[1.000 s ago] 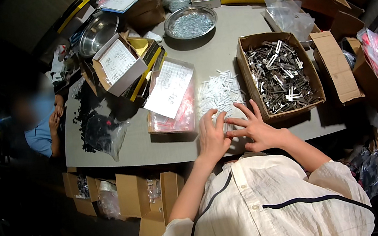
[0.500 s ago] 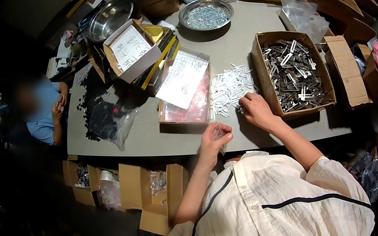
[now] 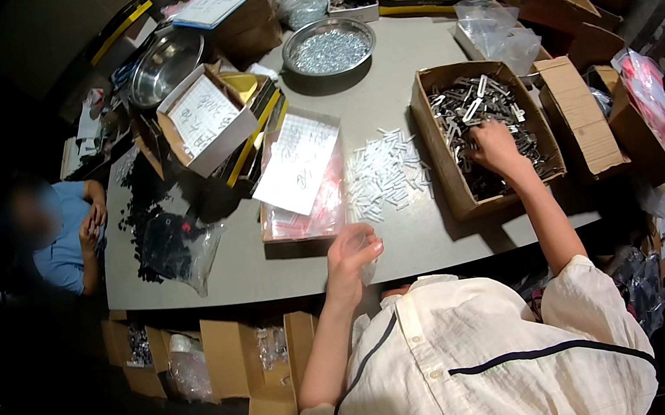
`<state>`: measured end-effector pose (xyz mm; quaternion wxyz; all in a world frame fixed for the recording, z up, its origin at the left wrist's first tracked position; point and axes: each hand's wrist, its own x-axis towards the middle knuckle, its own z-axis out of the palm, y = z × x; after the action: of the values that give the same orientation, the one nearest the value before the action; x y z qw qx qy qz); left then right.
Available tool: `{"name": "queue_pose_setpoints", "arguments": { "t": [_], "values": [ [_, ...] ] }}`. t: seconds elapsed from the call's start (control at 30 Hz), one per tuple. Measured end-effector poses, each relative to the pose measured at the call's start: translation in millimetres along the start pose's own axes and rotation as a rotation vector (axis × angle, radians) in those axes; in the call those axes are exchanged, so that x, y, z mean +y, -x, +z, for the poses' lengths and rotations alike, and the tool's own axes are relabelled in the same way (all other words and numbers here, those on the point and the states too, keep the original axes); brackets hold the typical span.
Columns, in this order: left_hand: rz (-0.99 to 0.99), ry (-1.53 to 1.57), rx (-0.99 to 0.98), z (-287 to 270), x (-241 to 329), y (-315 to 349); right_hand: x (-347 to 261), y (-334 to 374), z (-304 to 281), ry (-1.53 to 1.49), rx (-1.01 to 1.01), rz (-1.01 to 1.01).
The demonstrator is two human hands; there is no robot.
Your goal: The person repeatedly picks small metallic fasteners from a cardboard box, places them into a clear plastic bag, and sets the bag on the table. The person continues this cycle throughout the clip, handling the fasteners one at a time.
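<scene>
On the table (image 3: 415,44), a pile of sticks (image 3: 386,170) lies between a box (image 3: 302,236) on its left and a carton (image 3: 454,187) on its right; a paper sheet (image 3: 298,160) lies on the box; metal parts (image 3: 469,101) lie in the carton, the right hand (image 3: 496,147) among them; behind the sticks stands a basin (image 3: 332,72) with bits (image 3: 332,49) inside; the left hand (image 3: 349,262) is before the box; farther left lies a bag (image 3: 189,245); open cartons (image 3: 230,356) stand below the table's near edge.

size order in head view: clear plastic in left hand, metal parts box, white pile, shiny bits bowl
1. Metal parts box
2. White pile, shiny bits bowl: too alike to rank
3. Clear plastic, partly hidden
</scene>
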<state>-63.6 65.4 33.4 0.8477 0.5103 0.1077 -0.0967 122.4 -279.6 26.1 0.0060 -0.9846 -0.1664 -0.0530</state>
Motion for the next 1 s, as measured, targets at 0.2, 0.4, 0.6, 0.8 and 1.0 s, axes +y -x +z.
{"name": "queue_pose_setpoints", "arguments": {
  "t": [0.2,0.4,0.6,0.8,1.0],
  "values": [
    [-0.016,-0.018,-0.024,2,-12,-5,12,9,5,-0.028,-0.055,-0.140],
    [-0.027,-0.027,-0.006,7,-14,-10,41,-1,-3,-0.214,-0.080,-0.268],
    [0.025,-0.074,0.054,20,-15,-26,26,-11,-46,-1.111,-0.323,0.102],
    [0.226,-0.325,-0.009,62,-14,-61,11,-3,-66,-1.509,-0.271,0.057],
    [0.843,-1.051,-0.024,113,2,-77,-28,25,-72,-1.482,-0.350,0.008]
  ]
}}
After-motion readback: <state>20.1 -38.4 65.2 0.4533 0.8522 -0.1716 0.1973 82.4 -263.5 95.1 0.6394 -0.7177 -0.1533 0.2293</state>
